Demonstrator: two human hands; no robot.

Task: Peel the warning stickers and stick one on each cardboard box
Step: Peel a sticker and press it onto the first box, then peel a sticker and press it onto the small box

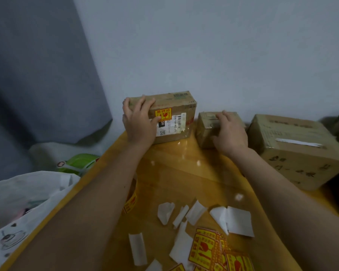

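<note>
A cardboard box point(176, 106) stands at the table's far edge, with a yellow-and-red warning sticker point(163, 113) and a white shipping label on its front. My left hand point(139, 122) grips that box's left end, thumb by the sticker. My right hand point(228, 132) lies over a smaller cardboard box point(205, 128) just to the right. A larger cardboard box point(297, 151) stands at the far right. Several yellow warning stickers point(213, 251) lie near the front edge among white peeled backing papers point(237, 220).
The wooden table point(184, 173) runs to a pale wall. More yellow stickers point(130, 204) peek out beside my left forearm. A white plastic bag point(27, 202) and a green item point(80, 163) lie off the table's left side. A grey curtain hangs at the left.
</note>
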